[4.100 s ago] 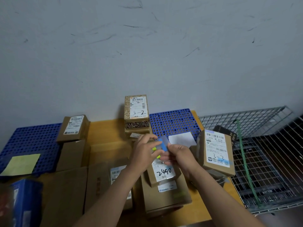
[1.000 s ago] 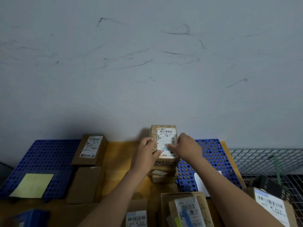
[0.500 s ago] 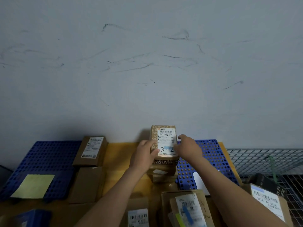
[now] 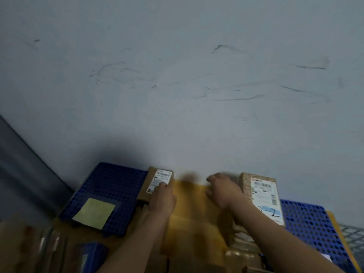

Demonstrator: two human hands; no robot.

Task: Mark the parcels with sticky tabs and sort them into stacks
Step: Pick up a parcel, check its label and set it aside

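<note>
A brown parcel with a white label lies at the back left of the yellow table, half on a blue perforated mat. My left hand rests on this parcel's near right corner, fingertips on the label. My right hand hovers over the bare table with loosely curled fingers and holds nothing. Just right of it stands the stacked parcel with a handwritten number, and a blue sticky tab lies across its label. The frame is motion-blurred.
A yellow-green sticky note lies on the left blue mat. A second blue mat sits behind the stacked parcel, with a wire rack at the far right. More brown parcels crowd the near edge. The wall rises directly behind.
Both hands left the numbered parcel, where a blue tab now sits. My left hand moved left onto the other labelled parcel, the right hand followed over the table. The view swung left.
</note>
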